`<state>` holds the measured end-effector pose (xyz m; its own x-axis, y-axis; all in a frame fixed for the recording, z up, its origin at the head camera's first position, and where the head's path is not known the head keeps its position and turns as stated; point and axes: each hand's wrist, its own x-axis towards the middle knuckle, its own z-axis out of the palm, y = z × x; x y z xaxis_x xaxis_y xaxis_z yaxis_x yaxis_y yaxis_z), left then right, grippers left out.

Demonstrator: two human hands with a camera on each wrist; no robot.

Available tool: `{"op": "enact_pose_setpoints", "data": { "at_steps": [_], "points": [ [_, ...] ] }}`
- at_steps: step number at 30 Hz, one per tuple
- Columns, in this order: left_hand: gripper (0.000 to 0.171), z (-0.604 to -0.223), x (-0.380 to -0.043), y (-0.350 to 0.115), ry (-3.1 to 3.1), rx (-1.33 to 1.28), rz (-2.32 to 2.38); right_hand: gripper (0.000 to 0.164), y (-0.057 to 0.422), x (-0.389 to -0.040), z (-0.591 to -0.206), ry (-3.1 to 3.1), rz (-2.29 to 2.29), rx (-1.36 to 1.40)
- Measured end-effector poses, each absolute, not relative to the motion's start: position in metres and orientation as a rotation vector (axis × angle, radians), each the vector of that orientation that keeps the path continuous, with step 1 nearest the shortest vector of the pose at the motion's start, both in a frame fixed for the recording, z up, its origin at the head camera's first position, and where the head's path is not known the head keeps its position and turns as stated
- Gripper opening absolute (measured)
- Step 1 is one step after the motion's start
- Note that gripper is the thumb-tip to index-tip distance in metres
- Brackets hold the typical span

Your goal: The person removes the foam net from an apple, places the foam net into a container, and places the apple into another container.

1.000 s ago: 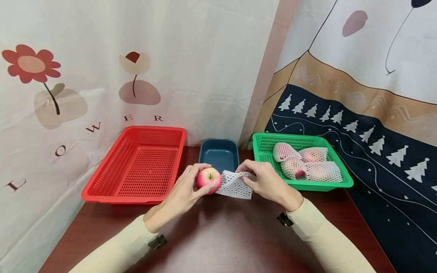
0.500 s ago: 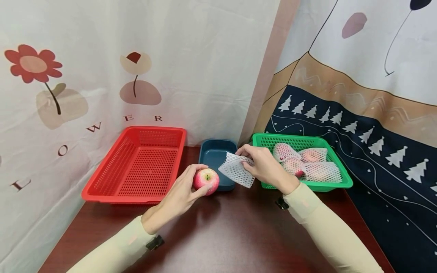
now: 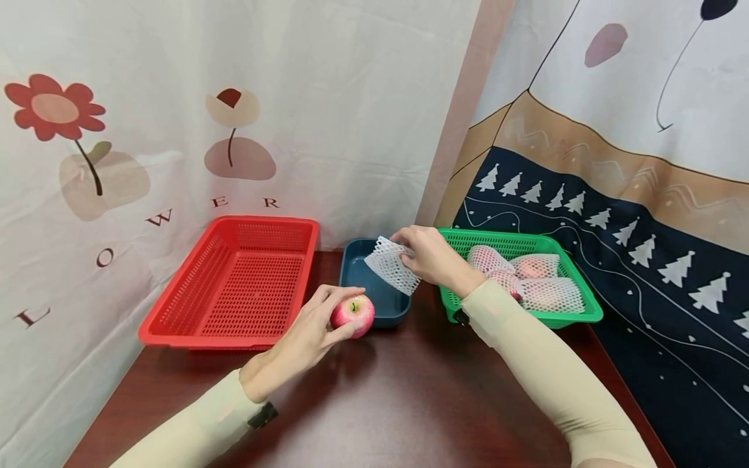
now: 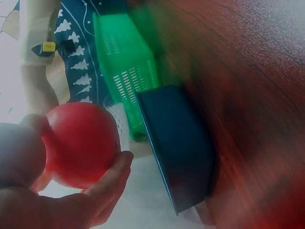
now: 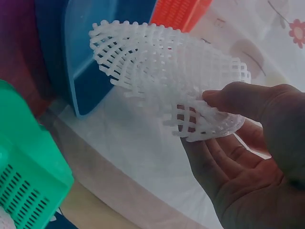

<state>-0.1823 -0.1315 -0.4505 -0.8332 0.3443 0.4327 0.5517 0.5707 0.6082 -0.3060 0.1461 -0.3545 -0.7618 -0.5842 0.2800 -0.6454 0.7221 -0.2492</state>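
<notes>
A bare red and yellow apple (image 3: pixel 354 314) is held by my left hand (image 3: pixel 310 335), thumb on one side and fingers on the other, above the table in front of the blue bin. In the left wrist view the apple (image 4: pixel 82 145) sits between thumb and fingers. My right hand (image 3: pixel 434 257) pinches a white foam fruit net (image 3: pixel 393 265) by one end, over the blue bin (image 3: pixel 380 305). Seen from the right wrist, the net (image 5: pixel 157 67) hangs flattened between thumb and fingers, with no fruit in it.
On the left stands a red basket (image 3: pixel 257 292) with nothing in it. A green basket (image 3: pixel 462 240) at the right holds several net-wrapped apples (image 3: pixel 550 294). Behind the dark red table (image 3: pixel 398 403) hangs a printed curtain (image 3: pixel 351 117).
The net has come away from beside the apple. My right hand has carried it up, back and slightly left, over the blue bin. The left hand with the apple has barely moved.
</notes>
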Motion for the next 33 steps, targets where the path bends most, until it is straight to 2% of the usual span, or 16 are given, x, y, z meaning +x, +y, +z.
{"op": "enact_pose_setpoints", "data": {
  "at_steps": [17,33],
  "points": [
    [0.064,-0.451,-0.181,-0.132,-2.544,-0.8,-1.136,0.029,0.108,-0.353,-0.364,-2.895,0.346,0.894],
    [0.064,-0.449,-0.179,-0.13,-2.539,-0.806,-1.092,0.022,0.077,-0.373,-0.397,-2.91,0.079,0.836]
  ]
}}
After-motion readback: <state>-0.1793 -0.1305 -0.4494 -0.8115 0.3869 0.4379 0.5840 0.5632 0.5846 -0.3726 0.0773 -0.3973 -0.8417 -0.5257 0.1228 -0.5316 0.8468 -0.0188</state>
